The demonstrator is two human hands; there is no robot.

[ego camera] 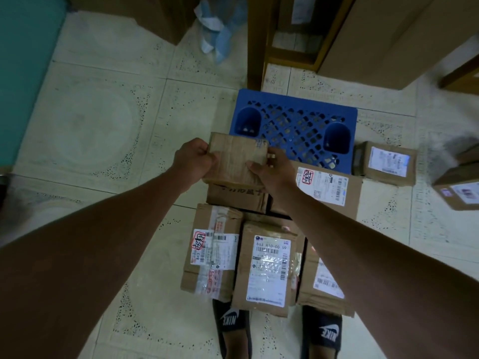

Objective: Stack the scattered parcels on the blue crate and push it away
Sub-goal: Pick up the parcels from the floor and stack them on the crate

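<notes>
A blue lattice crate lies upside down on the tiled floor ahead of me, its top bare. Both hands hold a small brown cardboard parcel in the air over the crate's near left corner. My left hand grips its left edge, my right hand its right edge. Under it lies another brown box. Labelled parcels lie around: one by the crate's near edge, a small one to the crate's right, and three in a row near my feet.
Large cardboard boxes and a wooden shelf frame stand behind the crate. Another parcel lies at the far right. Blue and white wrapping lies at the back. A teal surface runs along the left. My slippers stand below the parcels.
</notes>
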